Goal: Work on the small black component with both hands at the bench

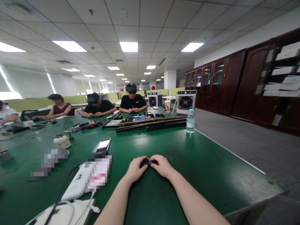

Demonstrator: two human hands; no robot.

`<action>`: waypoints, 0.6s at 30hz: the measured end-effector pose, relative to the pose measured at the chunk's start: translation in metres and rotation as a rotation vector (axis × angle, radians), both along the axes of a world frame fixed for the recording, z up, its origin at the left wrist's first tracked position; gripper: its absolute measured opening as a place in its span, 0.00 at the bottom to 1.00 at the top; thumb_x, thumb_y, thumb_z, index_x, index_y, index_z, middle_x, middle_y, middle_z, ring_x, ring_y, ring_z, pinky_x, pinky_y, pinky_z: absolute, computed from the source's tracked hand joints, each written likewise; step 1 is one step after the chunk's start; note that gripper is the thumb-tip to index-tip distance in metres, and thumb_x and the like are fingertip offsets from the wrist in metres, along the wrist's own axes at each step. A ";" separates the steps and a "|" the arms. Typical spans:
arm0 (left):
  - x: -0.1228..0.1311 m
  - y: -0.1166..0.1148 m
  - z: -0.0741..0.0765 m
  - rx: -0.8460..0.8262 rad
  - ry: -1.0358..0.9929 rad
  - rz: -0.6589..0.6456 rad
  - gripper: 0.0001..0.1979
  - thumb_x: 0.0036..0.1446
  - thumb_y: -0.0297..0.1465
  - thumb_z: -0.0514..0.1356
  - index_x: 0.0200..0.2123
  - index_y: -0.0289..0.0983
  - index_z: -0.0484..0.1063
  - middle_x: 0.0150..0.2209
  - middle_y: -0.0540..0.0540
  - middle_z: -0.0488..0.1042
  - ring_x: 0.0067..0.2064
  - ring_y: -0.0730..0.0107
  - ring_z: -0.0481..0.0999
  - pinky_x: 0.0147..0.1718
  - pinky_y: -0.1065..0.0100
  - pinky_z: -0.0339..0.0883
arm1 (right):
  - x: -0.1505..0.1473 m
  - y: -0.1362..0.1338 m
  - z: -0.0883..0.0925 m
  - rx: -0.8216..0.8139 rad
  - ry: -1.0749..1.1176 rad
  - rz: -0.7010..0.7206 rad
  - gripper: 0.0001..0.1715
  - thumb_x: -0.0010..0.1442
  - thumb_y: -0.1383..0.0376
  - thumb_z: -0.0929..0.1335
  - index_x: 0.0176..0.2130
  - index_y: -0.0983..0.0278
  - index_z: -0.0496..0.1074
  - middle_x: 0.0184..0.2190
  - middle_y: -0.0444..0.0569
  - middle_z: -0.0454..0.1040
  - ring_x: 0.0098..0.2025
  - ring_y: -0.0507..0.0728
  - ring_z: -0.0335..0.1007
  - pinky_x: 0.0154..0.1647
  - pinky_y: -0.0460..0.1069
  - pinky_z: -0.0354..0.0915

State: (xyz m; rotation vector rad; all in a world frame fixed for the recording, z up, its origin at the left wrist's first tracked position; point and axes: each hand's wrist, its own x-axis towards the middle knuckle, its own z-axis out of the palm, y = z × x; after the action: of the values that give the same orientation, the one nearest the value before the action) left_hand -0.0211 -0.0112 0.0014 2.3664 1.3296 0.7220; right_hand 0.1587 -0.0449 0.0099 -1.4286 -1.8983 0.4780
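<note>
In the head view, both hands meet low over the green table (pixel 206 162). Between them is a small dark object (pixel 148 162), black and mostly covered by fingers, so I cannot make out its kind. My left hand (pixel 135 169) is curled round its left end, thumb on the near side. Gripping the right end is my right hand (pixel 163 166), with its thumb also toward me. The object is at or just above the tabletop; I cannot tell whether it touches.
On the left lie a phone (pixel 103 147), a white power bank (pixel 76 184) marked 2, cables and a cream jar (pixel 62 141). Ahead are long black bars (pixel 164 124), loose tools and a water bottle (pixel 190 122). Several people sit beyond. The table's edge runs along the right.
</note>
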 end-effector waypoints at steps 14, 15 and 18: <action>0.002 -0.004 0.004 -0.018 0.000 0.013 0.21 0.51 0.30 0.58 0.50 0.38 0.68 0.49 0.45 0.72 0.51 0.60 0.68 0.52 0.62 0.60 | 0.009 0.013 -0.007 -0.053 0.300 -0.045 0.13 0.53 0.65 0.65 0.41 0.63 0.71 0.40 0.48 0.74 0.44 0.56 0.69 0.50 0.53 0.62; 0.003 -0.004 0.004 -0.019 0.001 0.015 0.21 0.51 0.30 0.58 0.50 0.38 0.68 0.49 0.44 0.72 0.51 0.60 0.68 0.52 0.62 0.60 | 0.009 0.015 -0.008 -0.055 0.327 -0.040 0.13 0.52 0.65 0.65 0.41 0.63 0.70 0.40 0.48 0.74 0.44 0.56 0.69 0.50 0.52 0.63; 0.003 -0.006 0.006 -0.028 0.003 0.020 0.21 0.51 0.30 0.58 0.50 0.38 0.68 0.49 0.44 0.72 0.51 0.60 0.68 0.52 0.62 0.60 | 0.011 0.020 -0.014 -0.068 0.422 -0.042 0.12 0.53 0.66 0.65 0.40 0.64 0.69 0.39 0.49 0.75 0.43 0.54 0.70 0.49 0.52 0.64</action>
State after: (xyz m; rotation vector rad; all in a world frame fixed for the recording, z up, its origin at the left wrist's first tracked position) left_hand -0.0176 -0.0170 0.0075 2.3370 1.3577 0.7013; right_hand 0.1696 -0.0249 -0.0043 -1.2866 -1.5241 0.7641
